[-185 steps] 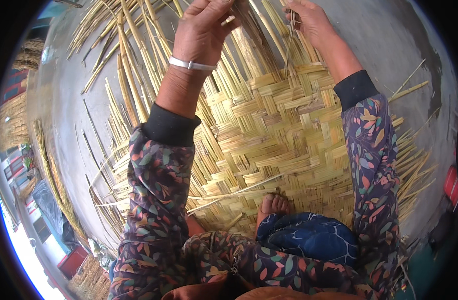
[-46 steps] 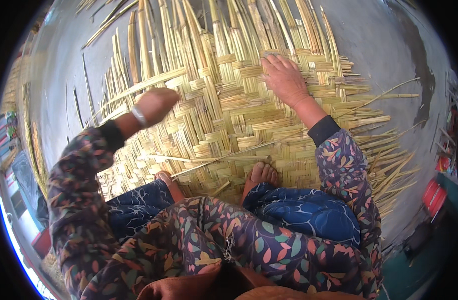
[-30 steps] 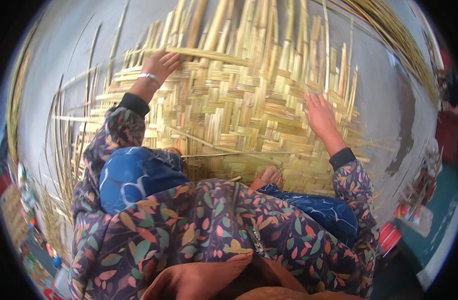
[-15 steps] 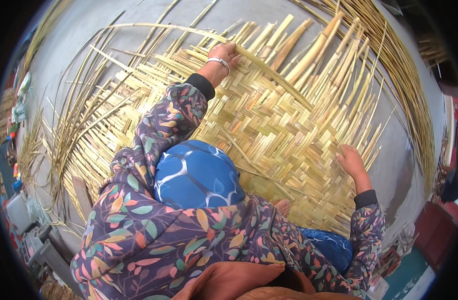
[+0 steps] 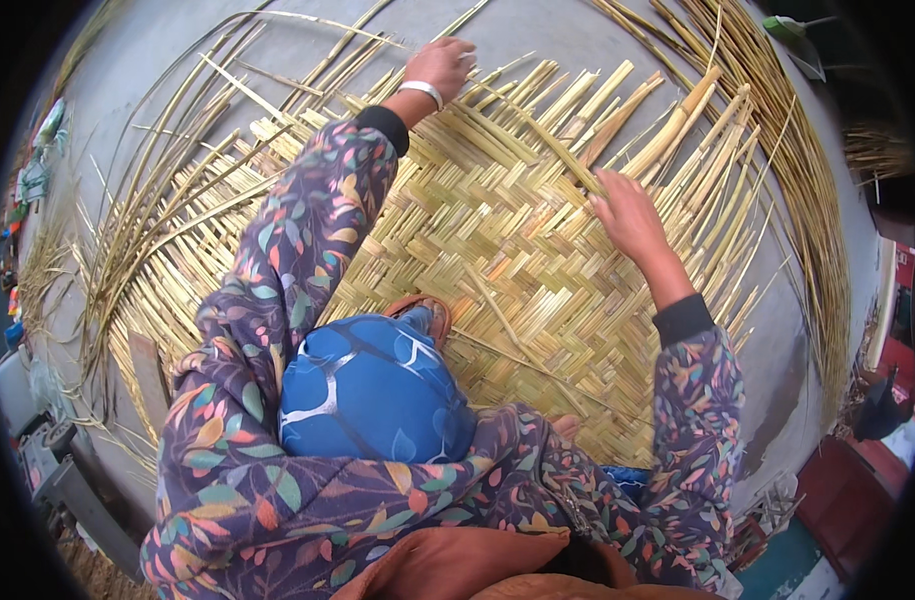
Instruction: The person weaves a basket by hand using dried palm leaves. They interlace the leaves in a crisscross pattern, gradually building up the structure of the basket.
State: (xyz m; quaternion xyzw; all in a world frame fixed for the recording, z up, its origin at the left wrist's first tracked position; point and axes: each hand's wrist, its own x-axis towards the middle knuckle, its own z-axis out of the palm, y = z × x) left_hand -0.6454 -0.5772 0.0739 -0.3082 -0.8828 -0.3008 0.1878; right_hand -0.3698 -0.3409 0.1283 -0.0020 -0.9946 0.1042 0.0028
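A woven mat of flattened pale reed strips lies on the floor in front of me, in a slanting weave with loose ends along its far and right edges. My left hand, with a white bracelet at the wrist, is closed around a long reed strip at the mat's far edge. The strip curves off to the left beyond that hand. At its right end, my right hand pinches it just above the weave. A thin loose piece lies across the woven middle.
My blue-clad knee and a brown shoe rest over the mat's near part. Long loose reeds spread out at the left. A bundle of reeds lies along the right on the grey floor. Dark red furniture stands at lower right.
My right hand has moved up and left from the mat's right side to the strip's end. My left hand has shifted slightly farther away, and the strip has moved with it.
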